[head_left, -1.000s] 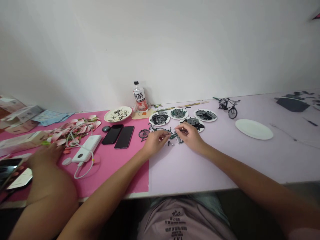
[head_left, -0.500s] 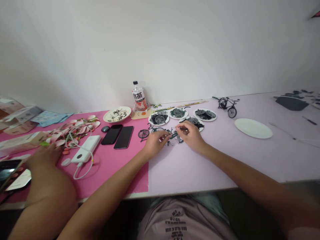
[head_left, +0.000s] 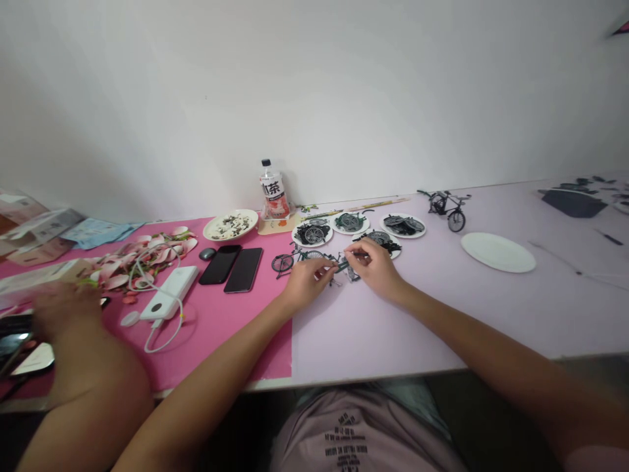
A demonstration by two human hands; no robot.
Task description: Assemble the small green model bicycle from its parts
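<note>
My left hand (head_left: 309, 278) is closed, thumb and forefinger pinched at the left end of a dark green toy bicycle part (head_left: 342, 266). Facing it, my right hand (head_left: 377, 265) pinches at the other side of the same part, whose exact shape is too small to make out. Grey and dark bits lie on the table just below the fingertips. Behind my left hand rests a dark toy bicycle assembly with a spoked wheel (head_left: 282, 263). Just beyond my right hand is a plate of dark bicycle parts (head_left: 393, 246), partly hidden by that hand.
Small plates of wheels and parts (head_left: 350, 223) stand behind my hands. A finished toy bicycle (head_left: 446, 208) and a white plate (head_left: 498, 252) are to the right. Leftward are phones (head_left: 244, 270), a white power bank (head_left: 170, 293), petals (head_left: 132, 262) and another person's arm (head_left: 93, 367).
My hands have barely moved and keep their pinch on the part. The other person's hand at the left has drawn back leftward from the petals.
</note>
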